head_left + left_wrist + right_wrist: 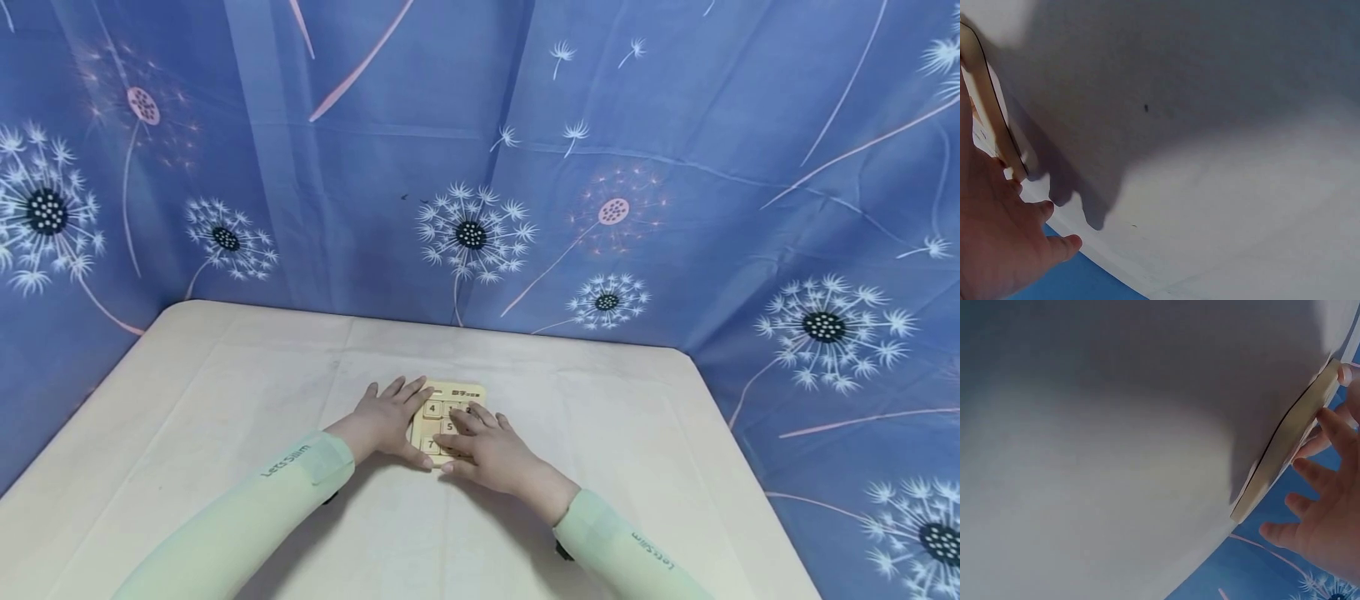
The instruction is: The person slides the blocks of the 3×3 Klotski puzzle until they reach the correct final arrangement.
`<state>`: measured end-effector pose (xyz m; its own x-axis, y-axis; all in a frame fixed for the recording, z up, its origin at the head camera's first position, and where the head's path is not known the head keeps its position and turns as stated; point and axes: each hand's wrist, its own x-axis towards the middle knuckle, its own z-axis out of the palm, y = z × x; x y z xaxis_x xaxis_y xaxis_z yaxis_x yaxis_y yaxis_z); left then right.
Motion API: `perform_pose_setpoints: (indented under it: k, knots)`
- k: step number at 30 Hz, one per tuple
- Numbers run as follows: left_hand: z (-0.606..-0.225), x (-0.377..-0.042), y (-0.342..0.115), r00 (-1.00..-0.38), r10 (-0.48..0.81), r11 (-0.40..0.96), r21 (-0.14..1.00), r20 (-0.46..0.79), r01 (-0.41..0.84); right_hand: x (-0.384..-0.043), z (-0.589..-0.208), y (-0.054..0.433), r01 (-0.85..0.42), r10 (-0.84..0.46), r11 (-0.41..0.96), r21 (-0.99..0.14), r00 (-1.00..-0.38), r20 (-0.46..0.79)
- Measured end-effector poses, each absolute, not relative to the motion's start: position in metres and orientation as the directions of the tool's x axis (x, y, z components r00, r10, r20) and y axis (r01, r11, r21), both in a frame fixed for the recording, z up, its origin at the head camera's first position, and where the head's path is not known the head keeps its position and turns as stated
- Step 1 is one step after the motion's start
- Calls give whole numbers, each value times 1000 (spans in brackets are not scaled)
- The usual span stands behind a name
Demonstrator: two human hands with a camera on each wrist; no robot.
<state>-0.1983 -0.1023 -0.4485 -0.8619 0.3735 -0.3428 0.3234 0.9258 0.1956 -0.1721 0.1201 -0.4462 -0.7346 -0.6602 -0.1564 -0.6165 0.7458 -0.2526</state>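
Note:
A pale yellow number slide puzzle (468, 389) lies on the table between both hands. Its square tiles carry digits; 4, 1, 5 and 7 show, and the left column has a gap between the 4 tile (432, 409) and the 7 tile (431, 445). My left hand (384, 422) holds the board's left side, index finger at the top edge and thumb at the bottom corner. My right hand (497, 454) spreads its fingers over the tiles, covering several, its thumb at the lower edge. In the right wrist view the wooden side (1288, 437) of the board shows beside those fingers.
A light-coloured cloth covers the table (247, 375). Behind and at both sides hangs a blue curtain (360, 217) with a dandelion print, close to the table's edges. Pale green sleeves (255, 508) cover both forearms.

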Motion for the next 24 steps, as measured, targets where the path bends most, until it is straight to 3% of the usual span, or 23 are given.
perform_pose_setpoints:
  k: [10, 24]
  knots:
    - [-452, -199, -103, -860, 386, 920, 205, -333, 334, -181, -442, 121, -621, -672, 736, -269, -716, -187]
    - [-448, -197, -104, -859, 386, 919, 222, -337, 326, -208, -438, 117, -555, -599, 789, -265, -790, -131]
